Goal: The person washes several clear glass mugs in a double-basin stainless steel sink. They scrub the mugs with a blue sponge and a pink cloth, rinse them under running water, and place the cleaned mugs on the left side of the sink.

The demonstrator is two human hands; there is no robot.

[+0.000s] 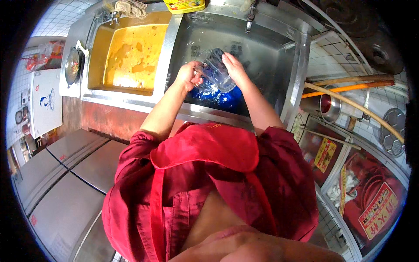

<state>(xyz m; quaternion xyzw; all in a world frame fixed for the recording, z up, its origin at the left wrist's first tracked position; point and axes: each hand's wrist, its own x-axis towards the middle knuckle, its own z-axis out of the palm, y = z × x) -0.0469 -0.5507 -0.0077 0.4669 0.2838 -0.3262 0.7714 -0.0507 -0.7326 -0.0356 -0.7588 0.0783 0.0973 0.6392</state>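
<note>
Both hands are over the right basin of a stainless-steel sink (278,68), which holds water. Clear glassware (217,70), perhaps more than one piece, is between them. My left hand (190,74) grips its left side, with the fingers curled at a rounded rim. My right hand (235,67) lies along the upper right side, fingers against the clear wall. Something shiny and deep blue (226,98) shows in the water just below the glassware; what it is I cannot tell. The metal faucet (250,23) is behind, up and right of the hands.
The left basin (134,59) holds orange, oily liquid with floating bits. A rag (131,9) and a yellow container (185,6) sit on the sink's back ledge. At far left is a dish with a dark rim (72,65). Long poles (353,87) and a metal pot (330,106) are at the right.
</note>
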